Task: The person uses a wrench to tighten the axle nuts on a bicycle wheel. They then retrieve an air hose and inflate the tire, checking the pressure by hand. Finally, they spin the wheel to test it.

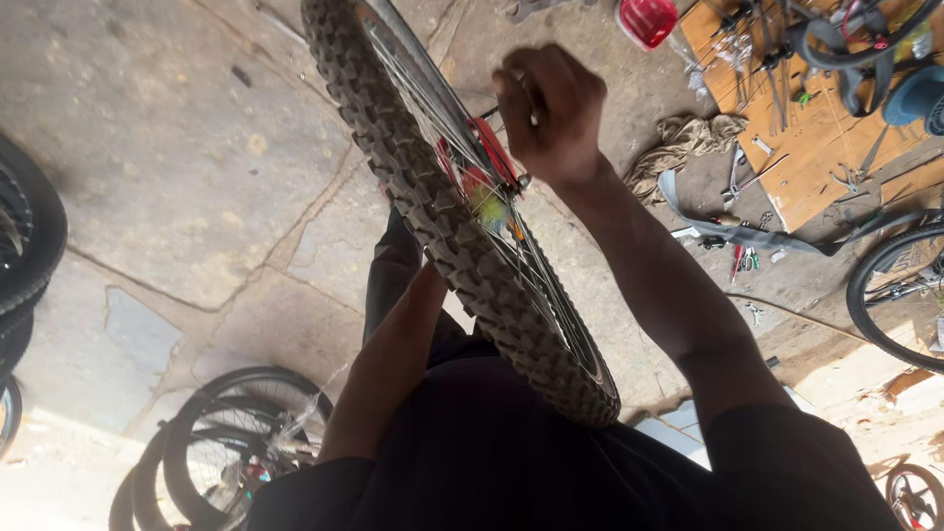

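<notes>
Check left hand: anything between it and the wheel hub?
Yes. The knobby tyre crosses in front of the left forearm, so the left hand is hidden behind the wheel. The right hand is at the spokes near the red hub, with nothing visible between.

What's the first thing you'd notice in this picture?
The big knobby bike wheel standing on edge in the middle, right in front of the person. Their right hand is closed at the red hub, while the left arm reaches behind the tyre. Tools lie on a wooden board at top right.
</notes>
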